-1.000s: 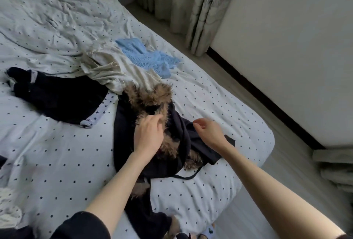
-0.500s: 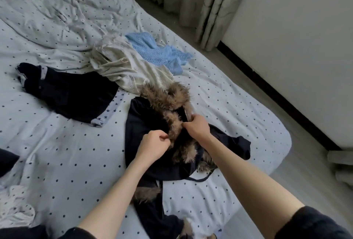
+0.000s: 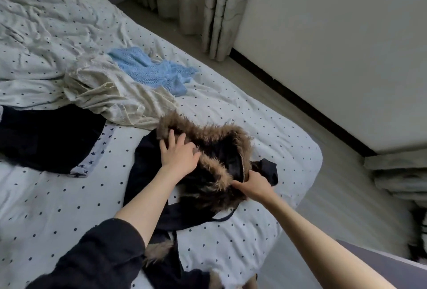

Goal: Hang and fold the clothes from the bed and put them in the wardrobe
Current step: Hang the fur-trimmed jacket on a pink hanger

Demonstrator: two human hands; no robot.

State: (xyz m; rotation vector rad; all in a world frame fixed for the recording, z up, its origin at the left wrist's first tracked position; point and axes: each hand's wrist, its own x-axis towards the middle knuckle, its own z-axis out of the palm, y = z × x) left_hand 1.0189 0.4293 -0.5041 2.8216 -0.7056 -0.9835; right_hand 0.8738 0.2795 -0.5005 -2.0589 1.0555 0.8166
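The left hand point(image 3: 179, 153) lies flat on the coat's fur trim point(image 3: 208, 136) — its fingers are spread and nearly straight, pressing down on the fur and gripping nothing. The right hand point(image 3: 255, 184) is curled, and its fingers pinch the edge of the fur near the hood's opening.

Both hands are on a dark coat point(image 3: 150, 173) that lies spread near the corner of the bed point(image 3: 288, 150). A thin dark strap loops out from under it, and more dark cloth with a bit of fur runs down toward the person.

Farther up the bed lie more clothes — a cream top point(image 3: 120, 101) just beside the fur, a light blue knit top point(image 3: 152, 71) past it, and a black piece with a star-print band point(image 3: 46, 136) to the left. A rumpled dotted blanket point(image 3: 46, 23) covers the far part of the bed. Curtains point(image 3: 208, 7) hang by the wall.
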